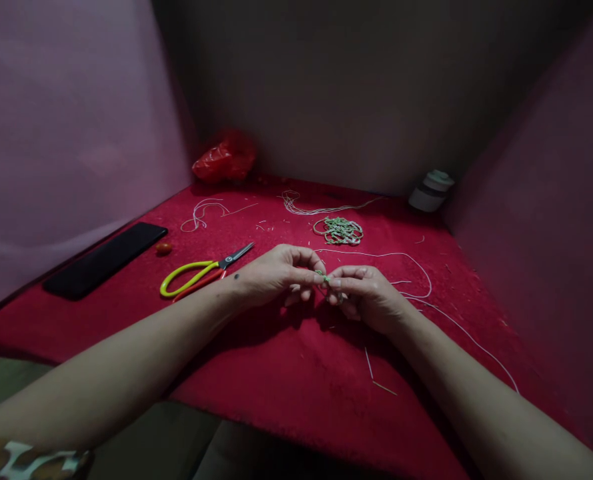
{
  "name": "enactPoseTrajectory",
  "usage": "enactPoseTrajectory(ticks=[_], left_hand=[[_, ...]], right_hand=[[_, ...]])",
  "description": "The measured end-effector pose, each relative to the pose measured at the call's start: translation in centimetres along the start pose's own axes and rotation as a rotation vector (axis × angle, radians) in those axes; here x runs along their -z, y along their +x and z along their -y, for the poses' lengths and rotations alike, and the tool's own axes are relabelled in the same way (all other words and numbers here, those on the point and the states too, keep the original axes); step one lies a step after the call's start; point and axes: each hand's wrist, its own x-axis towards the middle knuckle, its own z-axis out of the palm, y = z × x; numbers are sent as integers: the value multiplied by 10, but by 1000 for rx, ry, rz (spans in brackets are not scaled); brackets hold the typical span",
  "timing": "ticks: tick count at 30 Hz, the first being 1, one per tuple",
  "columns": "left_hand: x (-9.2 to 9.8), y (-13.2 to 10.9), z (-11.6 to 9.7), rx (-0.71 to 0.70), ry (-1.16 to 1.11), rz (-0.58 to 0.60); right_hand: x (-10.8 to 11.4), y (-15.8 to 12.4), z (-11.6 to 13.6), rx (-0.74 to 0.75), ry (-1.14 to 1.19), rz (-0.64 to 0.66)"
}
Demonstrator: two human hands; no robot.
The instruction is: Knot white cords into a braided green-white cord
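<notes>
Over the red cloth, my left hand [282, 272] and my right hand [369, 293] meet fingertip to fingertip. Both are closed in a pinch on a small green knotted cord [322, 275], mostly covered by the fingers. A thin pale cord [401, 254] lies on the cloth behind my right hand, loops and trails toward the right edge; whether it joins the knotted piece I cannot tell. Beyond the hands rests a pile of green and white knotted cords [344, 231]. Left of my left hand lie scissors [191, 273] with one yellow and one red handle, partly hidden by my forearm.
On the left are a black phone-like slab [109, 260] and a small reddish-brown oval object [164, 249]. Farther back sit a red plastic bag [225, 159], a bundle of thin cords [304, 209] and a white lidded jar [429, 193]. Cord snippets [369, 363] dot the cloth. Walls enclose three sides.
</notes>
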Motion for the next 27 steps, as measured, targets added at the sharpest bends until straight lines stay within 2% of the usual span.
enactPoseTrajectory(ticks=[6, 20, 27], left_hand=[[0, 0, 0, -15, -11, -44], [2, 1, 1, -41, 28, -55], [1, 0, 0, -30, 47, -91]], right_hand=[[0, 0, 0, -12, 26, 35], [-3, 0, 3, -11, -38, -24], [-4, 0, 0, 30, -104, -149]])
